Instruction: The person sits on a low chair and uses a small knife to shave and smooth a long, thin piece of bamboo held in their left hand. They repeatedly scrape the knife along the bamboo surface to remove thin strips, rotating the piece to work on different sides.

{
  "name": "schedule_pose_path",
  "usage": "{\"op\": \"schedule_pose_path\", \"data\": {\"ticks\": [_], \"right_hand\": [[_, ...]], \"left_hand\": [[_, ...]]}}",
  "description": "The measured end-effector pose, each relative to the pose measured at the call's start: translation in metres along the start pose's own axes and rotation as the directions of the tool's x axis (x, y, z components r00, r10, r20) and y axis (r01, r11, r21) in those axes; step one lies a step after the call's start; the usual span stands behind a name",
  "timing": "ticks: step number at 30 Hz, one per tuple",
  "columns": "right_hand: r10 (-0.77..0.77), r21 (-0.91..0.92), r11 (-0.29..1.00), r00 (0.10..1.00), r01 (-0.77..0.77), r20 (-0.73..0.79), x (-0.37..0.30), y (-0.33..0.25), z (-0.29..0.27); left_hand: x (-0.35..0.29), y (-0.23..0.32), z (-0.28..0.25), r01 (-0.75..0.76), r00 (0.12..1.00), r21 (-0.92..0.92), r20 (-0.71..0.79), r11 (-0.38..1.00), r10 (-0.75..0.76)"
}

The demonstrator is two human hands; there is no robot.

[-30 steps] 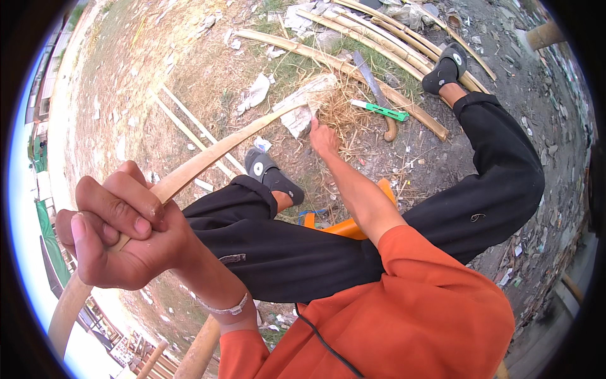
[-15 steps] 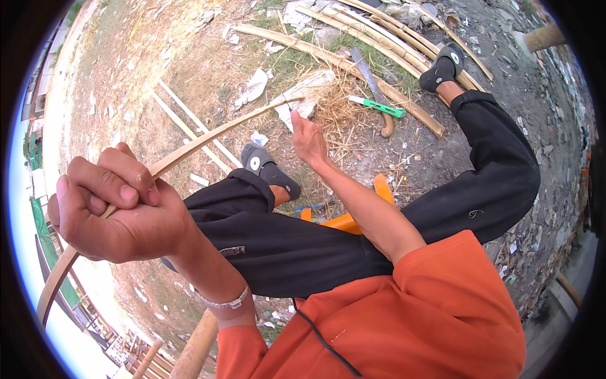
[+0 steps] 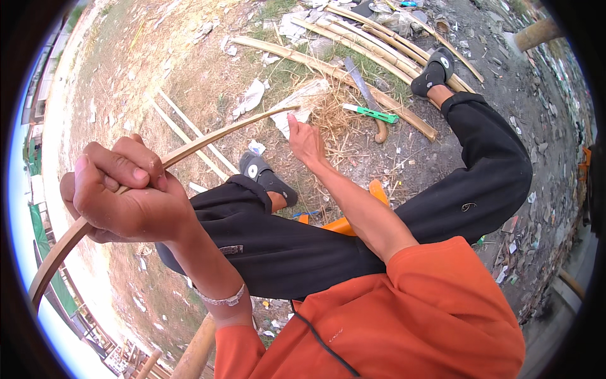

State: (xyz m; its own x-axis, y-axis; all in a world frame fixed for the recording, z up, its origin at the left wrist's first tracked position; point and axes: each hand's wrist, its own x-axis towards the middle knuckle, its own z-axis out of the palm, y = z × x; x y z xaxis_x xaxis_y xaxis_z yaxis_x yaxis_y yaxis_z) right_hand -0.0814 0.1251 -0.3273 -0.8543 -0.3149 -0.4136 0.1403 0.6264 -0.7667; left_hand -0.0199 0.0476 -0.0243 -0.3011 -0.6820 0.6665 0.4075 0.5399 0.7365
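My left hand (image 3: 123, 192), raised at the left, is closed around a long, bowed bamboo strip (image 3: 218, 134). One part of the strip bends down behind the hand to the left rim; the other reaches forward to the middle. By that far tip my right hand (image 3: 307, 146) is closed, thumb up against the strip's end. Whatever its fingers hold is hidden now. Under the tip lie a pale sheet (image 3: 291, 112) and a heap of straw-like shavings (image 3: 323, 114). Just right of these are a green cutter knife (image 3: 377, 114) and a long flat blade (image 3: 358, 79) with a curved wooden handle.
Split bamboo lengths (image 3: 360, 47) lie at the far right beside my foot. Two thin pale strips (image 3: 189, 131) rest on the ground at left, near my other foot. An orange piece (image 3: 341, 226) shows between my legs. A round post (image 3: 538, 36) stands at the upper right.
My left hand has shifted slightly right with the strip. A thin dark piece seen above my right thumb, across the strip, no longer shows. The view has shifted a little.
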Motion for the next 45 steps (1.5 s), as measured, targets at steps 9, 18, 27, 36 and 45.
{"op": "schedule_pose_path", "data": {"ticks": [9,18,27,36,45], "right_hand": [[0.12,-0.125,0.985,0.993,-0.121,-0.013,0.015,0.047,0.015],[0.303,0.037,0.953,0.946,-0.3,-0.118,0.0,0.035,0.028],[0.131,-0.066,0.988,0.986,-0.138,-0.1,0.021,0.039,0.022],[0.137,0.018,0.99,0.99,-0.137,-0.027,0.035,0.029,0.018],[0.152,0.002,0.988,0.988,-0.152,-0.002,0.041,0.056,0.028]], "left_hand": [[-0.002,0.002,0.006,0.005,1.0,0.004,0.028,1.0,-0.006],[-0.004,0.001,0.001,0.045,0.997,-0.06,0.061,0.997,-0.041],[-0.004,0.003,0.0,0.071,0.99,-0.126,0.129,0.989,-0.055],[-0.003,0.002,0.004,0.03,0.993,-0.072,0.113,0.997,-0.022],[-0.007,0.006,0.001,0.102,0.989,-0.14,0.12,0.985,-0.085]]}}
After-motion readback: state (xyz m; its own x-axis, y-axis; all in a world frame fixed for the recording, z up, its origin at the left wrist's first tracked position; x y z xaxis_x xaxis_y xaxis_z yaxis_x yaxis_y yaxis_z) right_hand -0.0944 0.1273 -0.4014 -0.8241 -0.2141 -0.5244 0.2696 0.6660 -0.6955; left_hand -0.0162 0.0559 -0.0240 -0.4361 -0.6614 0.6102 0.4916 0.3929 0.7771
